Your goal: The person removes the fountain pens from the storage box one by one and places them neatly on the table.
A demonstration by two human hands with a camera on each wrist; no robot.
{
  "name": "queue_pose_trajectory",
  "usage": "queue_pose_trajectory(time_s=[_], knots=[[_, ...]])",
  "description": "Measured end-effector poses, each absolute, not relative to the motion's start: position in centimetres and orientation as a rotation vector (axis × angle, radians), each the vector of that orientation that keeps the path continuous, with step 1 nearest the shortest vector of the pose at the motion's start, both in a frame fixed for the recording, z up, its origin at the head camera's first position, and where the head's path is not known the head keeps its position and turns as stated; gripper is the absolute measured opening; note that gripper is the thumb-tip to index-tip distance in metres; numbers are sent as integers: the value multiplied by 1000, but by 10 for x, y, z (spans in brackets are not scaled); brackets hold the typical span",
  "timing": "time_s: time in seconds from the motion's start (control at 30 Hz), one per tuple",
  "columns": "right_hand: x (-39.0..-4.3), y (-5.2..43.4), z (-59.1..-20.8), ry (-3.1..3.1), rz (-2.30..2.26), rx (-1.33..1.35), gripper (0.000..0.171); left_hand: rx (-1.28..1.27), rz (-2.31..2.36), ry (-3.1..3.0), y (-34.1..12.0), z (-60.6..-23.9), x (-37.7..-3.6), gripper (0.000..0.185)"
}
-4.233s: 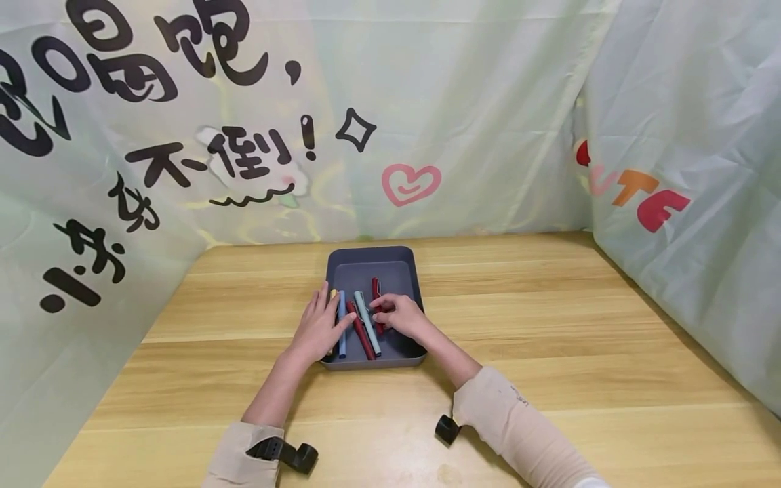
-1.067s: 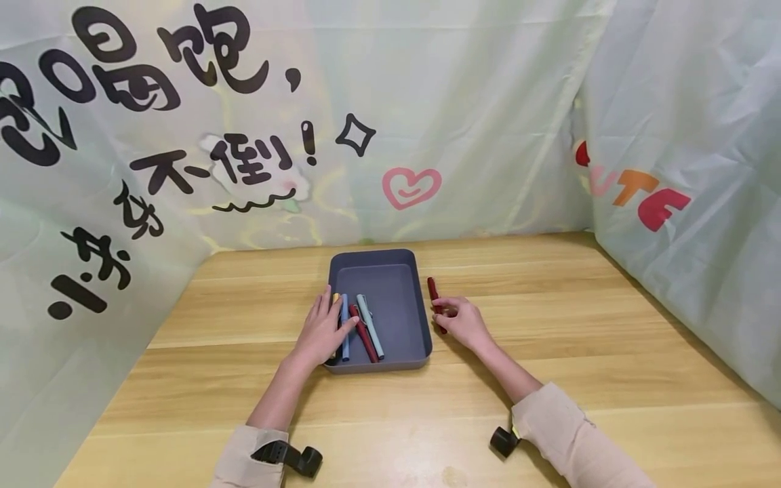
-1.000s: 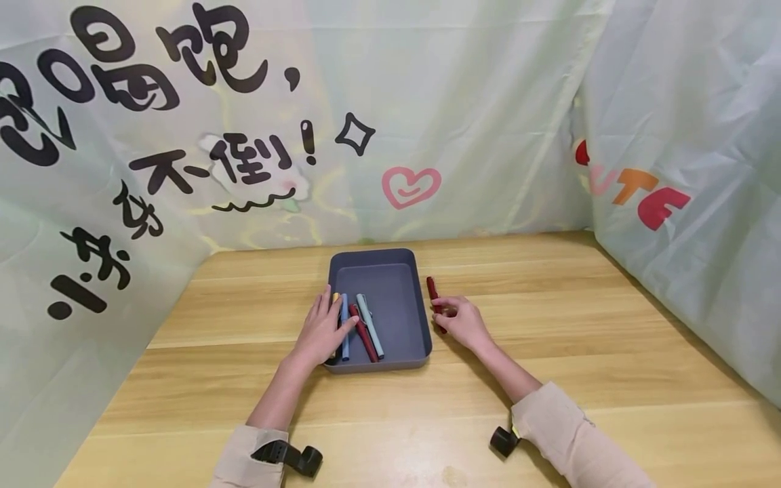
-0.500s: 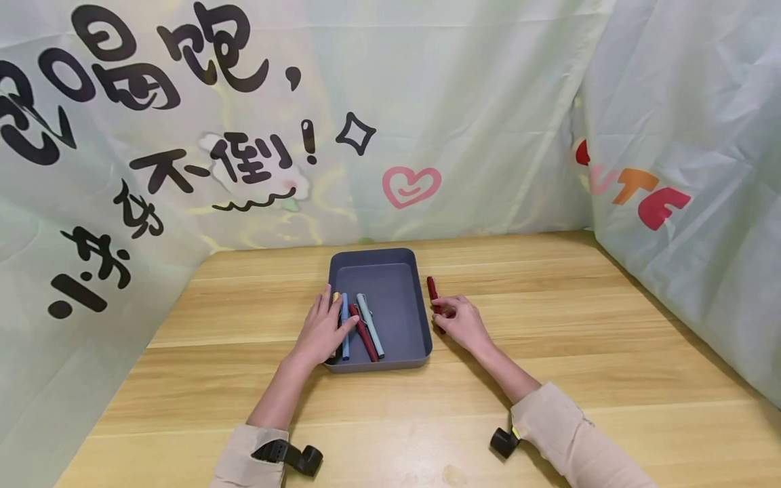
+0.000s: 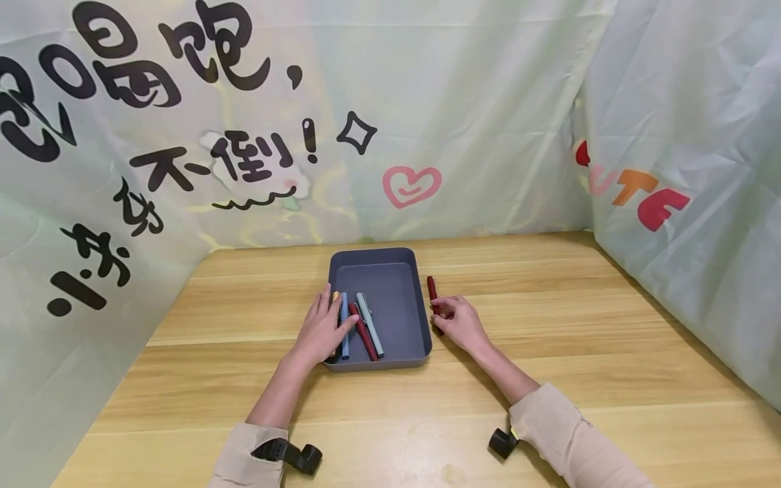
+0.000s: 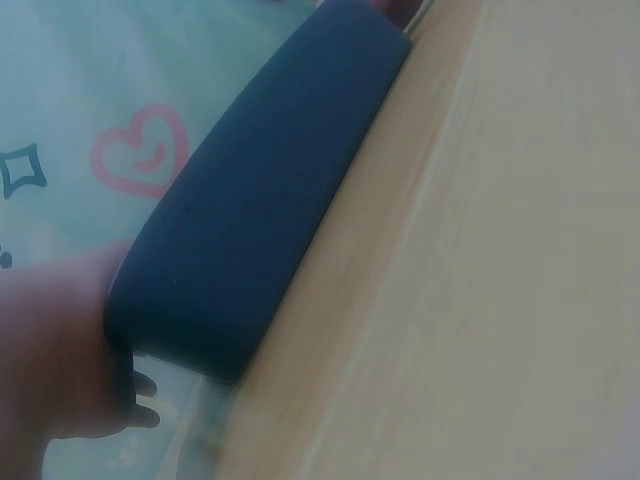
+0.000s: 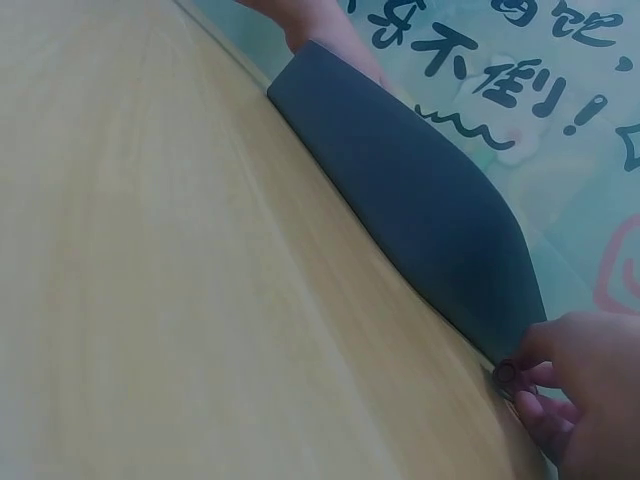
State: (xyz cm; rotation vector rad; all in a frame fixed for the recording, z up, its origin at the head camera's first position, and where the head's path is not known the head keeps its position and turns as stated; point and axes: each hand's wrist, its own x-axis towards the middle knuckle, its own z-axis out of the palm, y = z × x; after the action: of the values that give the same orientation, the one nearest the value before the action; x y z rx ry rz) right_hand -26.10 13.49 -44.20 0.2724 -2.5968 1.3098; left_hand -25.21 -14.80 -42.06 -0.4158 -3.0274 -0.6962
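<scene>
On the table stands a dark grey-blue tray. My left hand rests over its left edge, fingers extended and thumb reaching inside across the pens. In the tray lie a yellow pen, partly hidden by that hand, a blue pen, a red pen and a pale blue-green pen with a metal clip. Just right of the tray, my right hand pinches a dark red pen between thumb and fingers, low at the tabletop. The right wrist view shows that pen's round end at the fingertips.
The wooden table extends on both sides of the tray. Printed fabric hangs behind it and along its sides. Black wrist cameras sit on both beige sleeves.
Since the oldest frame, my right hand has carried the dark red pen out of the tray to the table on the right. Over the last second both hands stay nearly still.
</scene>
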Motion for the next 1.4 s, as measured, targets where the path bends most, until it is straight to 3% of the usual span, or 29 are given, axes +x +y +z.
queue_pose_trajectory(time_s=[0.53,1.1,1.4], knots=[[-259,135,-435,-2515,1411,216,25,-422,-687,-3032,-147,-421,-252,70],[-252,84,-401,-2512,1341,491,21,-410,-686,-3014,-147,-421,-252,70],[-254,58,-403,-2739,1312,612,19,-414,-689,-2995,-147,-422,-253,58]])
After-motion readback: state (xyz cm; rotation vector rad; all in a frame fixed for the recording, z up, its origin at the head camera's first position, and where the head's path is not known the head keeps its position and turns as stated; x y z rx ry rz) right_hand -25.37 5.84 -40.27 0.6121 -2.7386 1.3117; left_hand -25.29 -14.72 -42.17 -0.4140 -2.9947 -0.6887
